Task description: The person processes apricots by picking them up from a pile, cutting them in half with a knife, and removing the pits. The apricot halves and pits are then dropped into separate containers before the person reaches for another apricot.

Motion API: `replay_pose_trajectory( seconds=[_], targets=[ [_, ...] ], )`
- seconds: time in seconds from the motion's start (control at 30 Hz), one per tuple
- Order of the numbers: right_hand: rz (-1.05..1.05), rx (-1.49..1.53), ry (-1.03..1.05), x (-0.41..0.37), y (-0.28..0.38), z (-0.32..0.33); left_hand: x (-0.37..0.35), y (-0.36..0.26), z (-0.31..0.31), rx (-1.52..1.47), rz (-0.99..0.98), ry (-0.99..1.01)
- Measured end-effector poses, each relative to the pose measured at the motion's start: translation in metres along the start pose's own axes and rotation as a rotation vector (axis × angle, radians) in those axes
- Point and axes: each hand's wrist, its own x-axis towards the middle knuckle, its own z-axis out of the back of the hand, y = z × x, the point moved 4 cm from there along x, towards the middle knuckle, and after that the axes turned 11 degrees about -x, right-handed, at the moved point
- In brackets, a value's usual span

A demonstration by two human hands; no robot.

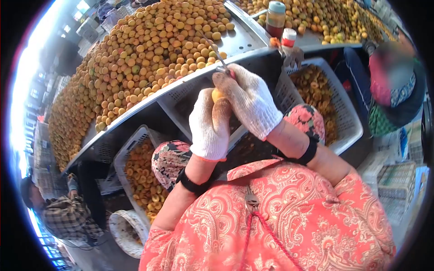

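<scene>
A small orange-yellow apricot (217, 95) is pinched in the fingers of my left hand (209, 124), which wears a white knit glove stained brown at the fingertips. My right hand (253, 100), gloved the same way, is closed around a knife (219, 57). Its thin blade points up and left toward the pile, and a bit of red handle shows by the thumb. Both hands meet in front of the table edge, with the right thumb close to the apricot. A large heap of whole apricots (149, 58) lies on the metal table beyond them.
Crates of split apricots stand at my left (143, 174) and right (337, 97). A jar (275, 20) and a red-and-white container (288, 37) are on the table edge. A white bucket (129, 232) sits lower left. Co-workers sit at left (68, 210) and right (393, 90).
</scene>
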Motion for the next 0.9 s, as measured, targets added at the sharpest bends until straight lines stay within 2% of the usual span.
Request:
replay_pose_trajectory(
  seconds=[0.03,0.1,0.13,0.17,0.2,0.23,0.27,0.33,0.37,0.4,0.47,0.5,0.6,0.73,0.8,0.87,0.9],
  targets=[
    [0.029,-0.022,-0.017,-0.001,-0.004,-0.001,-0.004,0.002,0.000,0.012,0.008,0.018],
    [0.077,-0.044,-0.041,-0.001,-0.001,-0.002,-0.005,0.012,0.000,-0.146,0.161,-0.003],
    [-0.020,-0.017,0.002,-0.003,0.001,-0.002,-0.004,0.008,0.002,-0.147,0.149,-0.003],
    [-0.120,0.006,0.047,-0.006,0.002,-0.001,-0.008,0.012,0.002,-0.339,0.348,-0.039],
    [-0.117,0.001,0.046,-0.007,0.004,0.000,-0.014,0.015,-0.002,-0.532,0.551,-0.071],
    [-0.019,-0.071,0.007,-0.008,0.011,0.000,-0.014,0.017,-0.007,-0.538,0.642,-0.212],
    [0.078,-0.143,-0.033,-0.010,0.017,0.001,-0.015,0.012,-0.007,-0.600,0.659,-0.155],
    [0.167,-0.264,-0.071,-0.012,0.025,0.002,-0.009,0.009,-0.022,-0.829,0.770,-0.414],
    [0.195,-0.270,-0.093,-0.012,0.025,0.001,-0.014,-0.001,-0.021,-0.786,0.894,-0.351],
    [0.222,-0.279,-0.117,-0.013,0.026,0.001,-0.011,0.011,-0.025,-0.917,0.777,-0.272],
    [0.279,-0.424,-0.102,-0.016,0.024,-0.002,-0.023,0.018,-0.019,-0.979,0.964,-0.289],
    [0.284,-0.418,-0.073,-0.017,0.018,-0.004,-0.028,0.014,-0.021,-0.893,1.032,-0.393],
    [0.309,-0.442,0.005,-0.018,0.009,-0.005,-0.037,0.016,-0.021,-0.802,1.171,-0.446],
    [0.380,-0.458,0.057,-0.021,-0.003,0.001,-0.039,0.026,-0.027,-0.804,1.237,-0.363],
    [0.438,-0.468,0.068,-0.019,-0.016,0.003,-0.033,0.037,-0.023,-0.777,1.259,-0.425],
    [0.201,-0.077,0.032,-0.012,-0.038,0.006,-0.021,0.046,-0.020,-1.052,1.245,0.144],
    [-0.032,0.282,0.008,-0.008,-0.049,0.004,-0.017,0.036,-0.026,-0.897,1.176,-0.107]
  ],
)
